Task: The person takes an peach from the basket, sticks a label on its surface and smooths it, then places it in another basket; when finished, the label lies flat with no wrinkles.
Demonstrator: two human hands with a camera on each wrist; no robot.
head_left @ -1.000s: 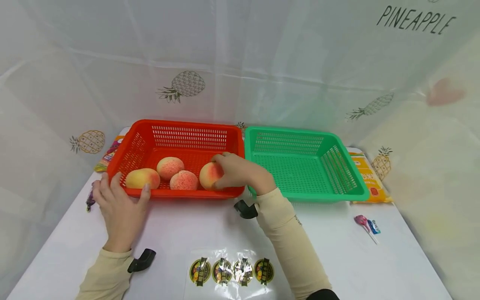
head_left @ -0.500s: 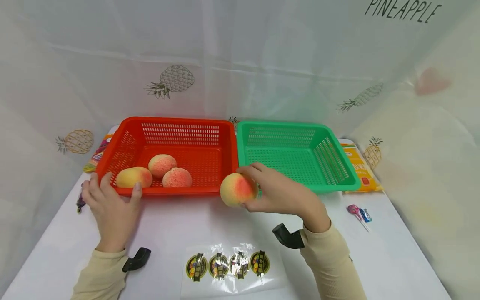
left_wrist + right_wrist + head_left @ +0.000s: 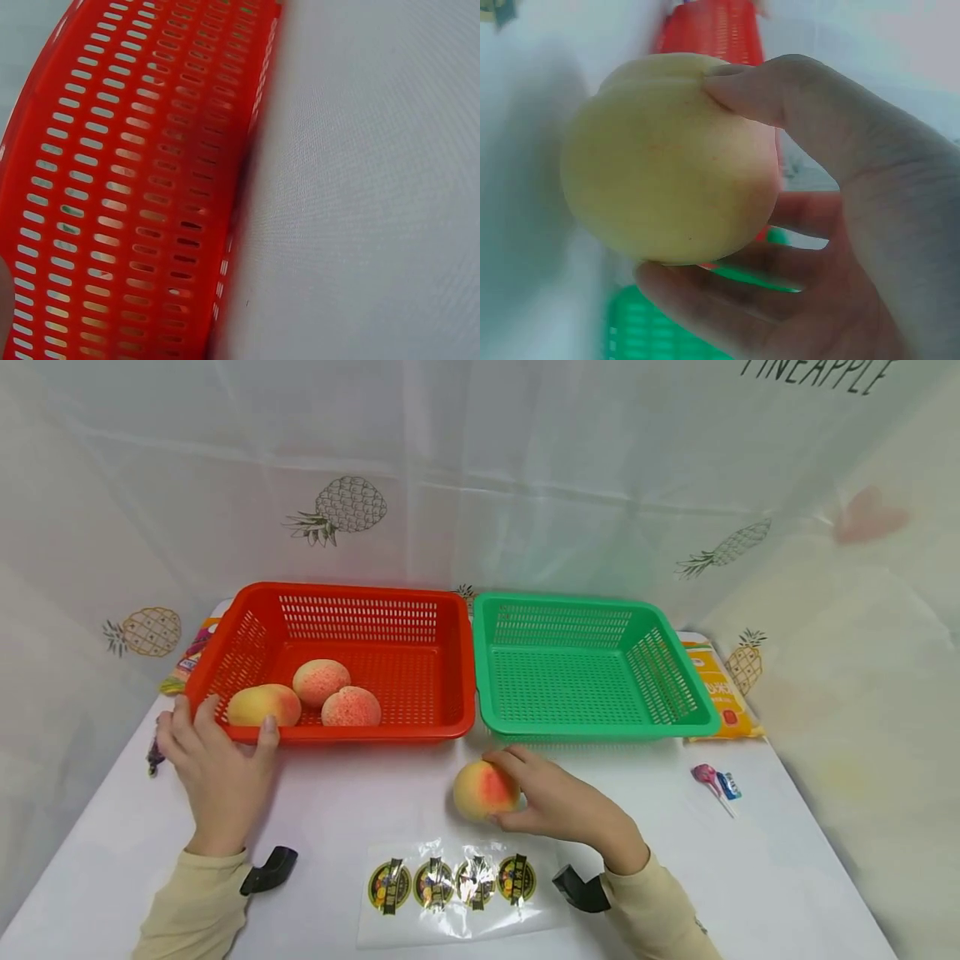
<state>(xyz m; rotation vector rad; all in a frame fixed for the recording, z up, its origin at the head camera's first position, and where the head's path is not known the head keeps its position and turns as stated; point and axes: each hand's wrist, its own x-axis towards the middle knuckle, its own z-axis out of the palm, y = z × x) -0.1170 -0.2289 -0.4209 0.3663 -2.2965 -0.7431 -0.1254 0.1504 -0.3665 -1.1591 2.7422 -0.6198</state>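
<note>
A yellow peach (image 3: 487,791) with a red blush is held in my right hand (image 3: 562,803), just in front of the gap between two baskets. Thumb and fingers pinch it from both sides in the right wrist view. My left hand (image 3: 218,777) grips the front left corner of the red basket (image 3: 367,732), fingers over its rim. Inside that basket lie an oblong yellow peach (image 3: 264,705) and two pink speckled peaches, one behind (image 3: 321,682) and one in front (image 3: 351,707). The left wrist view shows mostly the slotted basket wall (image 3: 127,180).
A green basket (image 3: 600,731) stands right of the red one, with nothing in it. A clear sheet of round stickers (image 3: 453,927) lies near the front. At right are a lollipop (image 3: 705,774), a small blue packet (image 3: 728,785) and a yellow bag (image 3: 720,693).
My right hand has lifted the yellow peach out of the red basket and brought it toward me, in front of the baskets. My left hand stays at the basket corner.
</note>
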